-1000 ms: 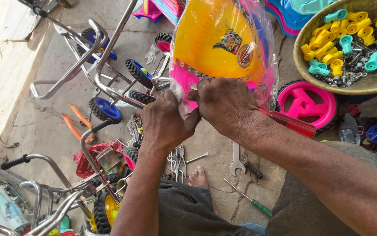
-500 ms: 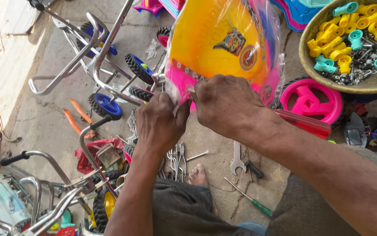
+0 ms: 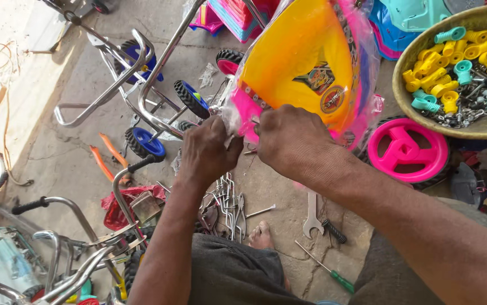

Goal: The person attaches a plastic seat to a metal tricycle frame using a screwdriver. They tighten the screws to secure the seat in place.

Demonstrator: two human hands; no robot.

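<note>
A yellow and pink plastic seat shell (image 3: 300, 62), wrapped in clear plastic film, fills the upper middle of the view. My left hand (image 3: 209, 153) pinches the film at the shell's lower left edge. My right hand (image 3: 291, 140) grips the pink lower rim right beside it, knuckles up. The two hands nearly touch. The fingertips are hidden behind the film and the rim.
Chrome tricycle frames with blue wheels (image 3: 142, 85) lie at left. A bowl (image 3: 424, 116) of yellow and teal plastic caps sits at right, above a pink wheel (image 3: 407, 151). A spanner (image 3: 311, 214), a screwdriver (image 3: 322, 268) and metal clips (image 3: 229, 203) lie on the concrete by my foot (image 3: 261, 236).
The seat shell and both hands have stayed together with small shifts; my left hand has closed in nearer to the right one at the shell's edge.
</note>
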